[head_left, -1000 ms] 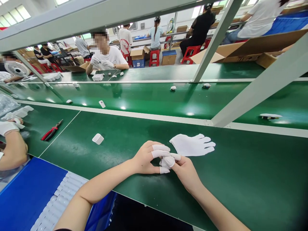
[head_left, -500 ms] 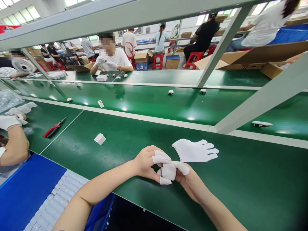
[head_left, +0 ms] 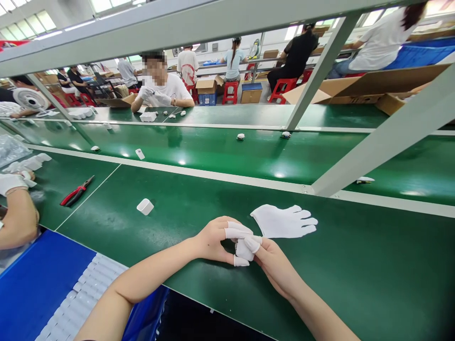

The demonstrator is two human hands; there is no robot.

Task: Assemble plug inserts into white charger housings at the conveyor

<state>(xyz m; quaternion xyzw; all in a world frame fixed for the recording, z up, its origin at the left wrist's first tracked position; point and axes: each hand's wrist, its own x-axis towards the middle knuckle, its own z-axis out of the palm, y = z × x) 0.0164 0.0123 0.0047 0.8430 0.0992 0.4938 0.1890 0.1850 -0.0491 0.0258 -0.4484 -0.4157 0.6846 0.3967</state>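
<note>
A small white plastic piece [head_left: 243, 251] with a rounded face is held above the green bench between my two hands. My left hand [head_left: 218, 240] is closed on its left side, with white finger cots on the thumb and fingertips. The covered thumb of my right hand [head_left: 270, 255] presses on the piece's front upper right. My right fingers are mostly hidden behind it. Just beyond my hands, a white glove [head_left: 284, 221] lies flat on the bench. A white open-topped square housing [head_left: 145, 206] rests on its own to the left.
Red-handled pliers [head_left: 77, 191] lie at left, near a co-worker's gloved hand [head_left: 12, 183]. A blue bin [head_left: 42, 279] with rows of white parts sits below the bench edge. Beyond a white rail, small parts [head_left: 241, 137] ride a green belt. A slanted metal post [head_left: 377, 137] stands at right.
My right thumb has shifted from the piece's top edge down onto its face. Parts on the belt have moved left. The whole view has shifted slightly.
</note>
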